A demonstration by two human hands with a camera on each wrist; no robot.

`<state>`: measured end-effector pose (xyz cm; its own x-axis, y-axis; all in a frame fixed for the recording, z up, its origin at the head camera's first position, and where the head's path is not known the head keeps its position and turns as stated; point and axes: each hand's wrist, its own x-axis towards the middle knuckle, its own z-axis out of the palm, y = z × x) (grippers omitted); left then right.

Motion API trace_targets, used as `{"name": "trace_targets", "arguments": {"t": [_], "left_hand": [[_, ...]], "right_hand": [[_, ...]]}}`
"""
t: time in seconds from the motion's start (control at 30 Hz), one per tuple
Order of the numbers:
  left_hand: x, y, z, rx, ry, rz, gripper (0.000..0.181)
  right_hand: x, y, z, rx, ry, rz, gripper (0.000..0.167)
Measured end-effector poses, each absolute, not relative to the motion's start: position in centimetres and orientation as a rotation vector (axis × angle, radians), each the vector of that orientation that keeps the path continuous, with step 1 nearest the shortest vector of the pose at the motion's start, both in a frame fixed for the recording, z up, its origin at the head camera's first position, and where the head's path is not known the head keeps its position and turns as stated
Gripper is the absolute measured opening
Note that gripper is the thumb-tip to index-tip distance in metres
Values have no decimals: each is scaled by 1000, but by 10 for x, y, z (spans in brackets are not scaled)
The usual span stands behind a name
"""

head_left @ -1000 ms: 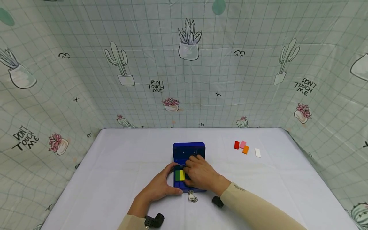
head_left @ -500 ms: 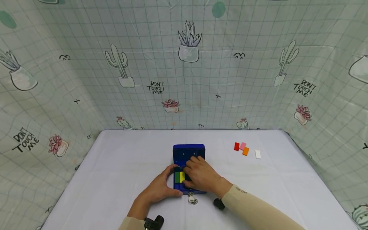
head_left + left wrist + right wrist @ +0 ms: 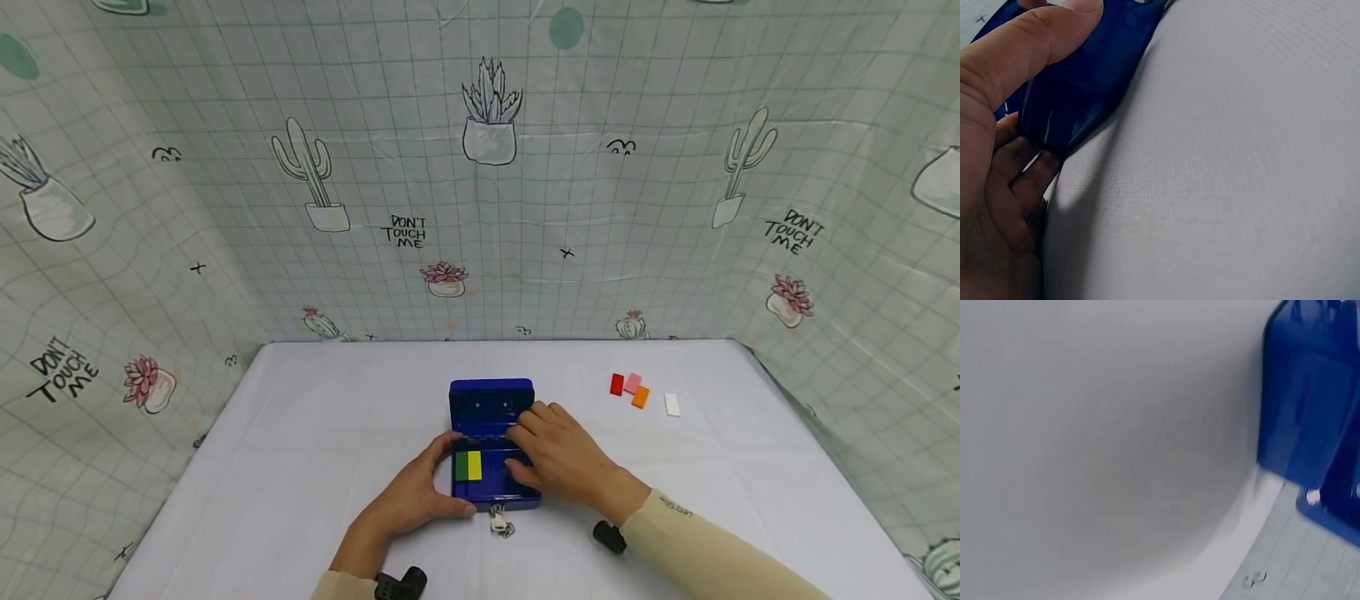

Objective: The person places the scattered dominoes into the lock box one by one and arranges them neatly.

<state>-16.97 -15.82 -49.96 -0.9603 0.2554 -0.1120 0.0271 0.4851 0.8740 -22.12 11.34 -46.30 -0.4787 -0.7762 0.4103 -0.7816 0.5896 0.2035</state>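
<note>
The right hand (image 3: 558, 450) has shifted right, fingers loosely bent, seemingly empty; the yellow block (image 3: 475, 466), now uncovered, looks released beside the green block (image 3: 461, 467), inside the box (image 3: 502, 485) at lower centre; the left hand (image 3: 408, 493) grips the box's near-left corner.

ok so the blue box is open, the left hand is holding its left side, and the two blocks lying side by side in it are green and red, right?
Not quite: beside the green block is a yellow block, not a red one, as the head view shows. The blue box is open, held by the left hand.
</note>
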Motion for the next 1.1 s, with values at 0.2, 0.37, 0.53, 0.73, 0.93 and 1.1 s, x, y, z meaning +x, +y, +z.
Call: {"name": "trace_targets", "arguments": {"t": [0.2, 0.37, 0.53, 0.73, 0.93, 1.1], "left_hand": [[-168, -156, -499, 207, 2511, 1455, 111], [-166, -155, -498, 199, 2510, 1448, 111], [-166, -155, -498, 197, 2515, 1437, 112], [-166, -155, -499, 192, 2507, 1441, 113], [-166, -156, -499, 183, 2511, 1434, 112], [-167, -157, -498, 189, 2522, 1420, 112]], "right_hand": [[-227, 149, -458, 1163, -2344, 48, 33], [-242, 188, -462, 1094, -2332, 54, 33], [-260, 231, -468, 1028, -2357, 12, 37], [-273, 279, -470, 943, -2479, -91, 46], [-283, 316, -468, 857, -2652, -184, 54], [-292, 335, -471, 810, -2754, -251, 58]]}}
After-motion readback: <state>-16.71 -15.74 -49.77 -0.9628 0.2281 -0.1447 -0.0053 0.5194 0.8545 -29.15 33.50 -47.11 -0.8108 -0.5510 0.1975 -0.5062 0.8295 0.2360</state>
